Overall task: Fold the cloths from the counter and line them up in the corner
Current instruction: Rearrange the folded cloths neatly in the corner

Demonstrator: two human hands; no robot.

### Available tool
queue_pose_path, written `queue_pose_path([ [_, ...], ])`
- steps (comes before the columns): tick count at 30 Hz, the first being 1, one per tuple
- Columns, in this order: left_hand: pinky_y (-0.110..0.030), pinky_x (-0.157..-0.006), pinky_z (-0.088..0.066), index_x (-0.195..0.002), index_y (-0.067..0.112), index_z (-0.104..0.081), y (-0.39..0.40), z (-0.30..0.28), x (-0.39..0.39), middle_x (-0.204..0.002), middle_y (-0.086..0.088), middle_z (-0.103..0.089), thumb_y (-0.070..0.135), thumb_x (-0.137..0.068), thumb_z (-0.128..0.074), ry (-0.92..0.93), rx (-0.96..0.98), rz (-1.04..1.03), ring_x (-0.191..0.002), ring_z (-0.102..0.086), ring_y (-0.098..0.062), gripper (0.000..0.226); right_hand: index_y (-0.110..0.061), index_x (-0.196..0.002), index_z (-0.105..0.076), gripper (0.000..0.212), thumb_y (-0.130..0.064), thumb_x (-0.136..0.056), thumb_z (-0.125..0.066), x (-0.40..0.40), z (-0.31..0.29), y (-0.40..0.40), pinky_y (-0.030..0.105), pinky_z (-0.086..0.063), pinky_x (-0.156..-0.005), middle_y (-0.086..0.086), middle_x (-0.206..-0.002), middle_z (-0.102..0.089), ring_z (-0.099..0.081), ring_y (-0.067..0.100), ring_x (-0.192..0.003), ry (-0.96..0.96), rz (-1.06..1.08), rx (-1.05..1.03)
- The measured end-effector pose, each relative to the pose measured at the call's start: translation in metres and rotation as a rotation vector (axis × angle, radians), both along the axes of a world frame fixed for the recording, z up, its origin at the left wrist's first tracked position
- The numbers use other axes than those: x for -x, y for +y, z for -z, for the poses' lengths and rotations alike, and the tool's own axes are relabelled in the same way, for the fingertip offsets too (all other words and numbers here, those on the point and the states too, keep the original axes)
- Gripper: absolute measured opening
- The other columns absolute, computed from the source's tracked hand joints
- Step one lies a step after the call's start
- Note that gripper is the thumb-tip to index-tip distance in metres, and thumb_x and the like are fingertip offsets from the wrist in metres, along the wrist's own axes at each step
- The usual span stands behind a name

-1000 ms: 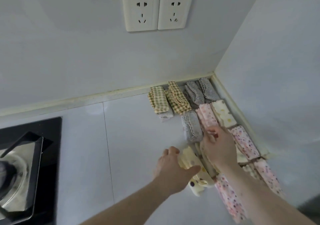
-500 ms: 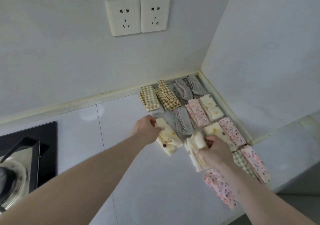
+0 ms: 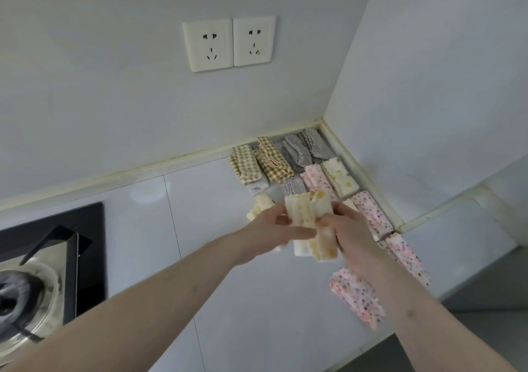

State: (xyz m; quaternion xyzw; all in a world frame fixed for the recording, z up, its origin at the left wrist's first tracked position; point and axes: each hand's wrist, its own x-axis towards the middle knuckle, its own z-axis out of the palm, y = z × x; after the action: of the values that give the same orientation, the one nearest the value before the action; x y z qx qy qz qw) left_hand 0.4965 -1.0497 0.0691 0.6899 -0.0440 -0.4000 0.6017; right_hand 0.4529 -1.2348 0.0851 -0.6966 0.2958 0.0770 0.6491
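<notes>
Both hands hold a folded cream cloth with yellow spots [image 3: 307, 214] lifted above the white counter [image 3: 217, 257]. My left hand [image 3: 274, 228] pinches its left edge and my right hand [image 3: 345, 228] grips its right side. Behind them folded cloths lie in rows in the corner: two checked cloths [image 3: 261, 161], grey cloths [image 3: 304, 148], a pink cloth [image 3: 315, 180], a cream cloth [image 3: 340, 178] and a pink dotted cloth [image 3: 371, 214]. Another cream folded cloth [image 3: 258, 207] lies just left of my left hand.
A black gas hob with a metal burner [image 3: 43, 271] fills the left edge. Two wall sockets [image 3: 228, 44] sit above the counter. More pink floral cloths [image 3: 357, 297] lie near the counter's right front edge, which drops off at the lower right.
My left hand left the cream cloth on the counter and came across to the cloth in my right hand. Both hands have lifted that cloth off the counter.
</notes>
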Motion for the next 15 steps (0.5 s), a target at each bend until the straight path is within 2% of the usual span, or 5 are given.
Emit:
queue_pose_path([
  [3, -0.053, -0.105, -0.053, -0.126, 0.017, -0.069, 0.005, 0.002, 0.002, -0.122, -0.012, -0.074, 0.042, -0.074, -0.088, 0.031, 0.063, -0.103, -0.115, -0.070, -0.030, 0.060, -0.013, -0.109, -0.073, 0.028, 0.000, -0.084, -0.070, 0.003, -0.006, 0.002, 0.039, -0.061, -0.075, 0.010, -0.103, -0.077, -0.075, 0.027, -0.094, -0.026, -0.071, -0.045],
  [5, -0.051, -0.100, -0.057, -0.125, 0.011, -0.070, 0.008, 0.007, 0.004, -0.117, -0.009, -0.077, 0.028, -0.086, -0.085, 0.026, 0.070, -0.179, -0.109, -0.074, -0.025, 0.046, -0.012, -0.112, -0.075, 0.025, -0.002, -0.089, -0.071, 0.007, -0.008, 0.003, 0.032, -0.061, -0.074, 0.007, -0.103, -0.079, -0.077, 0.023, -0.094, -0.054, -0.115, -0.101],
  [9, -0.044, -0.094, -0.061, -0.122, 0.012, -0.071, 0.015, 0.016, 0.001, -0.112, -0.003, -0.079, 0.016, -0.093, -0.076, 0.042, 0.068, -0.293, -0.104, -0.076, -0.021, 0.030, -0.013, -0.109, -0.077, 0.016, -0.012, -0.098, -0.065, 0.015, 0.006, -0.012, 0.037, -0.061, -0.087, 0.009, -0.107, -0.077, -0.073, 0.024, -0.097, -0.034, -0.059, -0.081],
  [12, -0.041, -0.089, -0.062, -0.122, 0.010, -0.070, 0.023, 0.030, -0.010, -0.114, -0.006, -0.078, 0.016, -0.096, -0.073, 0.077, 0.030, -0.398, -0.104, -0.075, -0.024, 0.027, -0.015, -0.103, -0.075, 0.020, -0.007, -0.099, -0.058, 0.040, 0.029, -0.041, 0.007, -0.048, -0.075, -0.005, -0.104, -0.072, -0.067, 0.011, -0.094, 0.047, -0.127, 0.393],
  [15, -0.038, -0.086, -0.061, -0.125, 0.009, -0.068, 0.027, 0.045, -0.024, -0.116, -0.006, -0.076, 0.017, -0.097, -0.072, 0.091, -0.055, -0.459, -0.104, -0.074, -0.024, 0.029, -0.028, -0.102, -0.070, 0.012, -0.022, -0.098, -0.061, 0.075, 0.051, -0.058, 0.010, -0.046, -0.072, -0.015, -0.101, -0.071, -0.066, 0.003, -0.092, 0.267, -0.354, 0.741],
])
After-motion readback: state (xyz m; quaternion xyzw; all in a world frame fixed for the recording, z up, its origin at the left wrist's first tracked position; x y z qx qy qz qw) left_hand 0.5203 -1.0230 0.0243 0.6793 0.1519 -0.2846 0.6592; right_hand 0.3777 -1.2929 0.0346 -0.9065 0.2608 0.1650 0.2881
